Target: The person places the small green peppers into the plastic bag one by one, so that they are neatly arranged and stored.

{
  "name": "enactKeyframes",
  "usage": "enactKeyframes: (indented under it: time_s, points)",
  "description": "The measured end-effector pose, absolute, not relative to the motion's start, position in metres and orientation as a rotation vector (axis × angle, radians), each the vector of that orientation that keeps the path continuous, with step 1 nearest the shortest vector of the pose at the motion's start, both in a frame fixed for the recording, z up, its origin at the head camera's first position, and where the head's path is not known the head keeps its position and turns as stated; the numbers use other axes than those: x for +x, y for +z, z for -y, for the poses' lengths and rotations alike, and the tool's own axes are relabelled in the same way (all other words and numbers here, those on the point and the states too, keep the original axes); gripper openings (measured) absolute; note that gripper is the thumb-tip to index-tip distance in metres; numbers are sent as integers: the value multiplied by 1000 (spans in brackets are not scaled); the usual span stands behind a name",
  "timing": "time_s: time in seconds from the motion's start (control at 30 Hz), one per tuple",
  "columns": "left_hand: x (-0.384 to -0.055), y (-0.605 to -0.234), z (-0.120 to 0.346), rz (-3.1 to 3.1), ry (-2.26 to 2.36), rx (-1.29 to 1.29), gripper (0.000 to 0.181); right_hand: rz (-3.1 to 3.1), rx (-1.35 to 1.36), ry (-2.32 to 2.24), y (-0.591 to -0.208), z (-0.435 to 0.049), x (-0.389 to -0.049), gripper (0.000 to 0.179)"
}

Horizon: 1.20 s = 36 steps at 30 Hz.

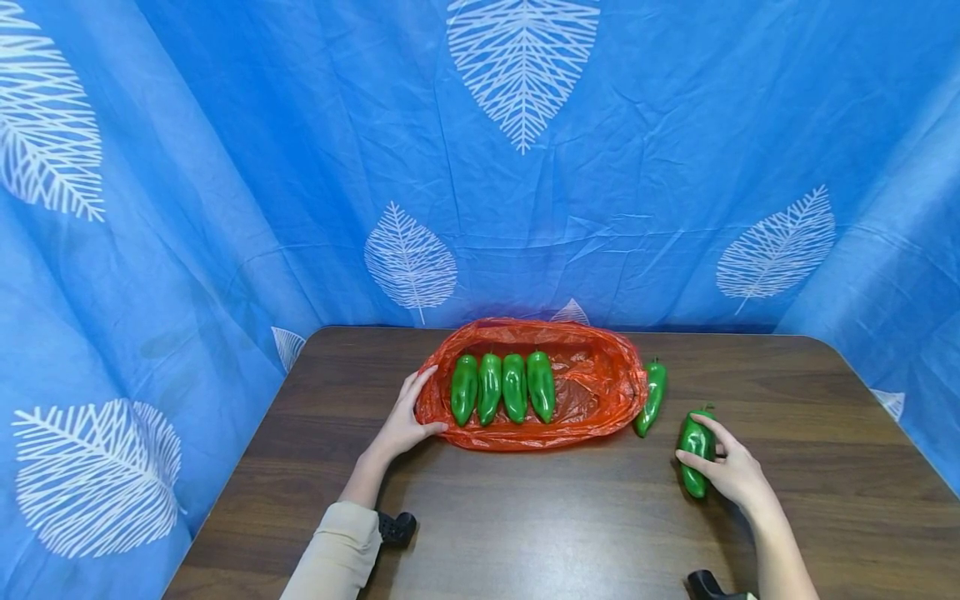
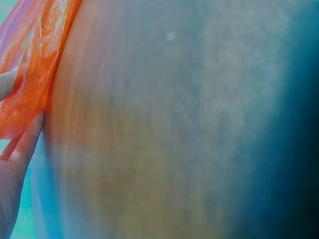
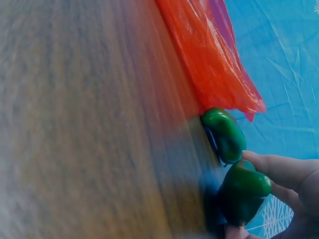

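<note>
An orange-red plastic bag (image 1: 517, 437) lies spread wide on the table, its rim standing up around several green peppers (image 1: 490, 389) set side by side in its left half. At the bag's left end, my left hand (image 1: 405, 425) holds the rim; in the left wrist view a fold of the bag (image 2: 35, 74) lies between thumb and fingers. Over to the right, my right hand (image 1: 727, 467) grips a green pepper (image 1: 696, 454) between thumb and fingers, with its stem pointing away. Another green pepper (image 1: 651, 398) lies against the outside of the bag's right end.
The brown wooden table (image 1: 540, 517) ends at a blue curtain (image 1: 637, 167) with white leaf prints, which hangs behind it and to the sides. Black wrist devices, one below each hand (image 1: 397, 529), sit close to the tabletop.
</note>
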State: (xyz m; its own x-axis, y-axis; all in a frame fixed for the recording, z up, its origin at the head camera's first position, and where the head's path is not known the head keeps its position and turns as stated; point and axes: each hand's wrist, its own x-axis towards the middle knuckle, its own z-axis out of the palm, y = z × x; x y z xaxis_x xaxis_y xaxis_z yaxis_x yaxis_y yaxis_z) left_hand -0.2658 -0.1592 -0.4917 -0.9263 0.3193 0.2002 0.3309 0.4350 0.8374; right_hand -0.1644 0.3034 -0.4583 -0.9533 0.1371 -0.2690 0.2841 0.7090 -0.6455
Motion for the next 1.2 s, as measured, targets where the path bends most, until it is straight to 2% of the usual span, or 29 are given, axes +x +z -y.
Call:
enactKeyframes:
  time_s: [0.37,0.73,1.2]
  points:
    - [-265,-491,159,2642,-1556,-605,90,-2726,302,-1119,-460,-304,-163,63]
    - [-266,-492,160,2657,-1561,-598,91,-2710,290,-1364,-465,-305,-159,64]
    - [-266,-493,160,2667,-1542,-600,90,-2656,16,-1674,-449,-293,-170,60]
